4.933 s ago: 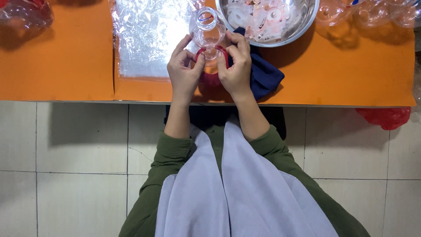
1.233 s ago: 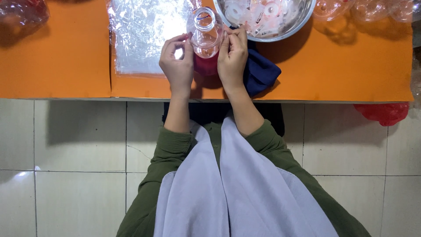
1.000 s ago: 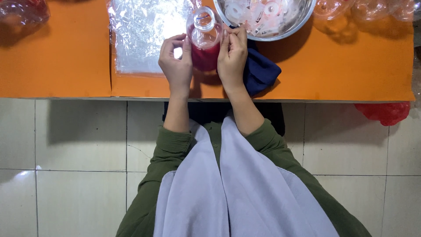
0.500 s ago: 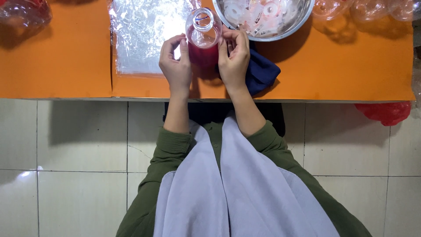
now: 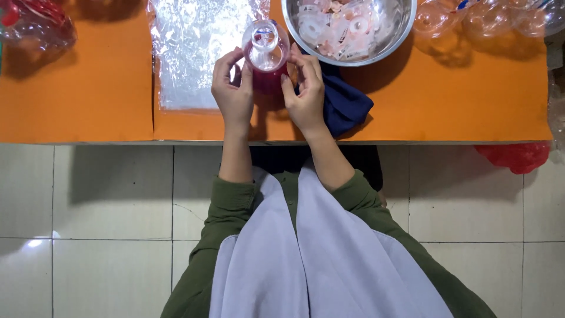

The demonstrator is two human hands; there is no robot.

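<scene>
Fingers [image 5: 231, 73] of both hands clamp clear bottle [image 5: 266, 53], red liquid inside; steel bowl [image 5: 406, 23] holds probably caps.

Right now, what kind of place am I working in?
Probably a small home or workshop packing station: an orange table over tiled floor, a steel bowl of small plastic parts, clear plastic bags, and a bottle of red liquid.

We are looking down at orange table [image 5: 88, 88]. Left hand [image 5: 232, 91] and right hand [image 5: 306, 94] are gripping clear bottle [image 5: 266, 53] of red liquid from both sides, bottle standing upright, mouth uncapped. Steel bowl [image 5: 394, 35] of pale round pieces is sitting just right of bottle. Blue cloth [image 5: 347, 106] is lying beside bottle under right hand. Clear plastic sheet [image 5: 194, 53] is lying just left of bottle.
</scene>
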